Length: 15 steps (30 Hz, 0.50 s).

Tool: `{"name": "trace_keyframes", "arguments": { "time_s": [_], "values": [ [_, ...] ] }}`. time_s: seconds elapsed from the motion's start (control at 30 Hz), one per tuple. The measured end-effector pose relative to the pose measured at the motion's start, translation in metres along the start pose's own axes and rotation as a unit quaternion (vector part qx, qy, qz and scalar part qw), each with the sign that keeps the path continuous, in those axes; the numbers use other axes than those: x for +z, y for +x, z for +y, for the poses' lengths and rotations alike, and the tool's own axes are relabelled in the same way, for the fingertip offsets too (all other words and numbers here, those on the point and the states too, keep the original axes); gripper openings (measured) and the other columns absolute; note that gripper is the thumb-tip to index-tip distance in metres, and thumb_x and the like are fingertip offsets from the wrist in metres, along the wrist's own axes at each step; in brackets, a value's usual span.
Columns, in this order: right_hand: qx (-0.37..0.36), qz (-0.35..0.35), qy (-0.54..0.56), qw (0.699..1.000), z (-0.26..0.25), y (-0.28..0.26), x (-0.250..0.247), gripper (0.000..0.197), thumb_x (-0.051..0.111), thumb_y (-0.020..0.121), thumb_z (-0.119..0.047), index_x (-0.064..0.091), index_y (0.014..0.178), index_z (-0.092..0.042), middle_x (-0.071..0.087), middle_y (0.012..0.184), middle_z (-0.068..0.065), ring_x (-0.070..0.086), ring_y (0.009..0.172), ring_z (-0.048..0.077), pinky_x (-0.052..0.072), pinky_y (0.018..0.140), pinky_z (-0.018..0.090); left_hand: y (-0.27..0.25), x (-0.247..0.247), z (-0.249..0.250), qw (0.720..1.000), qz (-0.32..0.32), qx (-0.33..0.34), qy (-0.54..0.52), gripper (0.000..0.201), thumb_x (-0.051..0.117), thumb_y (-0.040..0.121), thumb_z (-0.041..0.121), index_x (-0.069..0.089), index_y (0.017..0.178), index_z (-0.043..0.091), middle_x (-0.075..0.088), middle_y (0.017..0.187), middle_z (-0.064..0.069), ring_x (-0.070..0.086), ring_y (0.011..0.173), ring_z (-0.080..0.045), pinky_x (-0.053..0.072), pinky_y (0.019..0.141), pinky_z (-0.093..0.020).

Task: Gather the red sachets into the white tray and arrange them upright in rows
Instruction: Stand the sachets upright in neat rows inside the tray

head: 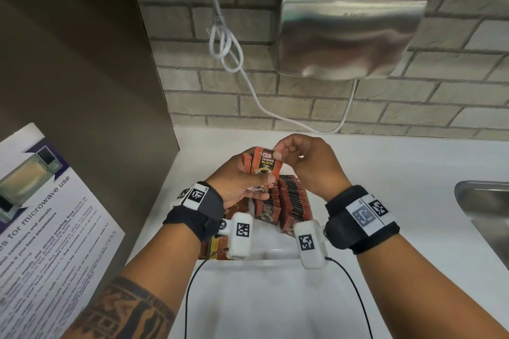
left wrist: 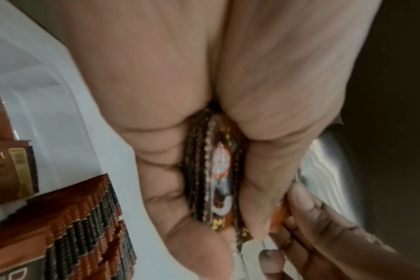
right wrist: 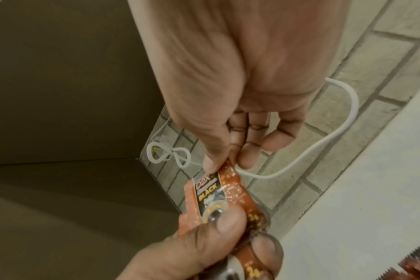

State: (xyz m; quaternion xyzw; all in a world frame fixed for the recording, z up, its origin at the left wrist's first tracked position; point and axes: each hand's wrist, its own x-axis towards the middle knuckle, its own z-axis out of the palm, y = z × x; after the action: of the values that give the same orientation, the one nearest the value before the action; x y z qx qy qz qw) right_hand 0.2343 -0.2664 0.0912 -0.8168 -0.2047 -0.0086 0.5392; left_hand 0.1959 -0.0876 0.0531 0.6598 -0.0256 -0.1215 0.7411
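Head view: white counter [head: 385,168], brick wall [head: 358,102]; both hands, left [head: 242,181] and right [head: 308,162], pinch red sachets [head: 265,164].

Both hands raised together, left hand [head: 242,176] and right hand [head: 305,159] fingers apparently pinching.

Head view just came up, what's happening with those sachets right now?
The left hand grips a small bundle of red sachets above the white tray. The right hand pinches the top corner of the front sachet. Rows of sachets already stand upright in the tray, so the arranging is under way.
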Motion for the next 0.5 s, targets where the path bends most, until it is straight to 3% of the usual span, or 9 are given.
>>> {"name": "trace_keyframes", "arguments": {
  "time_s": [0.1, 0.17, 0.2, 0.27, 0.33, 0.43, 0.5],
  "values": [
    [-0.010, 0.005, -0.042, 0.999, -0.003, -0.004, -0.002, 0.007, 0.073, 0.089, -0.015, 0.074, 0.083, -0.020, 0.072, 0.078, -0.011, 0.062, 0.070, -0.005, 0.045, 0.068, 0.005, -0.003, -0.005, 0.000, 0.995, 0.026, -0.027, 0.094, 0.042, 0.077, 0.086, 0.010, 0.062, 0.124, 0.022, 0.072, 0.102, -0.003, 0.070, 0.089, -0.015, 0.060, 0.074, -0.035],
    [0.009, -0.013, -0.092, 0.996, 0.000, -0.006, -0.002, 0.010, 0.071, 0.089, -0.017, 0.074, 0.081, -0.023, 0.072, 0.078, -0.013, 0.062, 0.072, -0.004, 0.044, 0.066, 0.005, -0.004, -0.015, -0.002, 0.965, 0.037, -0.108, 0.236, 0.029, 0.073, 0.090, 0.016, 0.062, 0.117, 0.020, 0.070, 0.097, -0.007, 0.066, 0.078, -0.016, 0.056, 0.068, -0.031],
    [0.028, -0.033, -0.135, 0.990, 0.004, -0.008, -0.002, 0.011, 0.069, 0.089, -0.018, 0.073, 0.081, -0.024, 0.071, 0.078, -0.015, 0.062, 0.072, -0.003, 0.042, 0.065, 0.005, -0.004, -0.020, -0.004, 0.926, 0.042, -0.160, 0.338, 0.024, 0.068, 0.093, 0.018, 0.061, 0.115, 0.018, 0.069, 0.097, -0.008, 0.064, 0.077, -0.018, 0.054, 0.066, -0.031],
    [0.066, -0.077, -0.209, 0.973, 0.016, -0.011, 0.001, 0.012, 0.065, 0.090, -0.020, 0.072, 0.082, -0.025, 0.067, 0.077, -0.019, 0.058, 0.072, -0.004, 0.037, 0.064, 0.007, -0.003, -0.028, -0.008, 0.818, 0.037, -0.220, 0.530, 0.024, 0.057, 0.096, 0.024, 0.061, 0.117, 0.013, 0.067, 0.104, -0.008, 0.064, 0.085, -0.021, 0.049, 0.067, -0.030],
    [0.096, -0.107, -0.217, 0.965, 0.030, -0.015, 0.008, 0.015, 0.062, 0.091, -0.017, 0.073, 0.084, -0.025, 0.065, 0.078, -0.019, 0.057, 0.073, -0.003, 0.037, 0.062, 0.006, -0.004, -0.029, -0.013, 0.762, 0.008, -0.246, 0.599, 0.028, 0.050, 0.097, 0.025, 0.063, 0.116, 0.009, 0.067, 0.105, -0.007, 0.063, 0.088, -0.021, 0.046, 0.064, -0.027],
    [0.128, -0.125, -0.215, 0.960, 0.048, -0.021, 0.022, 0.016, 0.064, 0.089, -0.017, 0.074, 0.082, -0.028, 0.066, 0.080, -0.017, 0.061, 0.079, 0.003, 0.042, 0.063, 0.011, -0.005, -0.017, -0.018, 0.743, -0.074, -0.288, 0.600, 0.023, 0.053, 0.089, 0.016, 0.068, 0.104, 0.005, 0.064, 0.086, -0.008, 0.054, 0.065, -0.019, 0.038, 0.050, -0.019],
    [0.130, -0.117, -0.229, 0.958, 0.062, -0.022, 0.033, 0.017, 0.067, 0.083, -0.023, 0.073, 0.072, -0.034, 0.067, 0.081, -0.019, 0.063, 0.086, 0.008, 0.050, 0.075, 0.024, -0.005, -0.007, -0.020, 0.740, -0.115, -0.286, 0.597, 0.024, 0.055, 0.088, 0.015, 0.071, 0.103, 0.005, 0.061, 0.080, -0.006, 0.048, 0.055, -0.015, 0.034, 0.042, -0.013]
  ]
}}
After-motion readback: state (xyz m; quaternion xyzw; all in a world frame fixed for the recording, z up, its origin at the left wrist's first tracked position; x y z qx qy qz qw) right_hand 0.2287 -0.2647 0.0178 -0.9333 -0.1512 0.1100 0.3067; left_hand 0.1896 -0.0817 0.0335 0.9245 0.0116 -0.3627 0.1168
